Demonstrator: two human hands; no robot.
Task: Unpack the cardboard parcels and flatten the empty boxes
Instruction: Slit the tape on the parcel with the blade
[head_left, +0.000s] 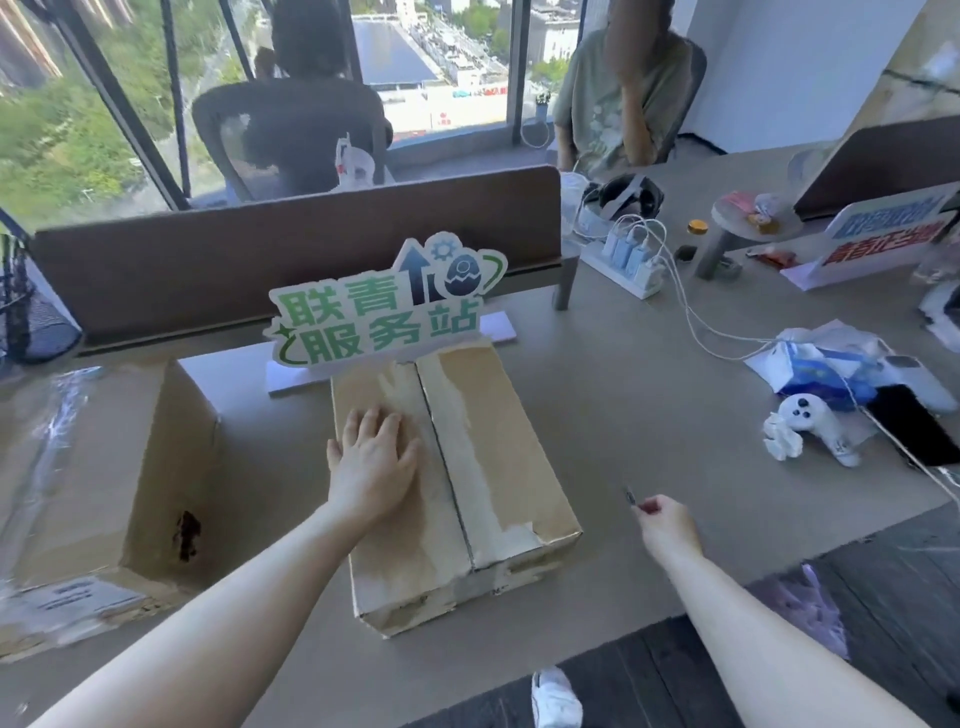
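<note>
While I'm pinning this parcel down, quick rundown of where I'm at:

Left hand grip: my left hand is lying flat, fingers spread and straight, pressing on the left top flap of the middle box. Not curled around anything.

Right hand grip: my right hand is hovering off to the right of the box, fingers pinched together on a small dark cutter thing. Too tiny to say what it is exactly, I'm guessing a blade or key.

Seam: the tape down the centre seam is looking slit already, so I'm judging the flaps are about ready to lift.

Box spot: it's sitting lengthwise in front of me on the grey desk, far end touching the base of the green sign.

Second box: the bigger one is waiting on my left, taped and apparently unopened.

Risks: pulling the flaps up fast is probably going to knock that sign over, since it's standing right against the box. Still gripping the cutter while I'm grabbing cardboard could nick my other hand or whatever's inside. Also the charger cable is trailing near my right side.
</note>
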